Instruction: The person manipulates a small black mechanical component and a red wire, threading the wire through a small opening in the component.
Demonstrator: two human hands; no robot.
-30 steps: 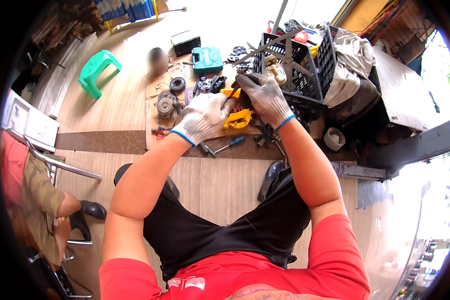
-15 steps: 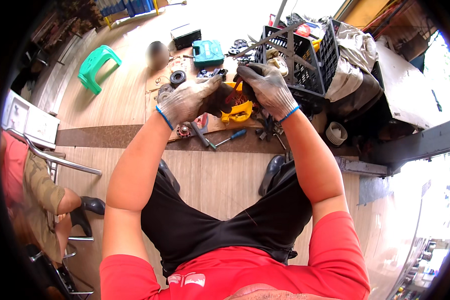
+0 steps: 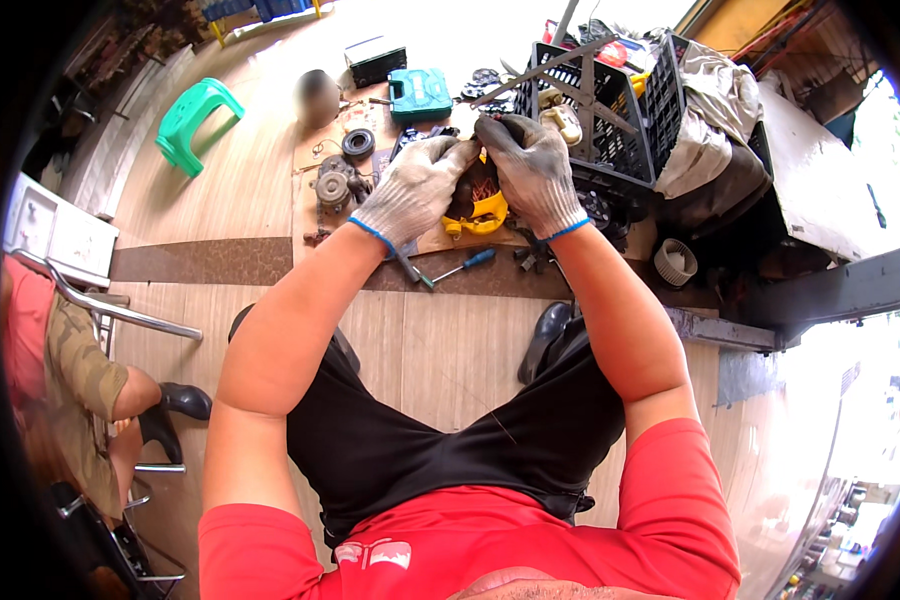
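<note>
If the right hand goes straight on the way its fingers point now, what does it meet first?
The right hand points up and slightly left in the picture. Just past its fingertips stands the black crate, so it would probably brush the crate's near corner first; depth is unclear.

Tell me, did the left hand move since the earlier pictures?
Yes. The left hand moved up and right, away from the screwdriver, toward the black crate.

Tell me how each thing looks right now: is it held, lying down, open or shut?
Left hand: gloved, gripping the yellow tool part.
Right hand: gloved, gripping the same part from the other side.
Yellow tool part: held up between both hands, insides showing.
Blue-handled screwdriver: lying flat on the floor.
Teal case: shut, lying flat.
Black crate: upright, full of stuff.
Green stool: standing, nobody on it.
</note>
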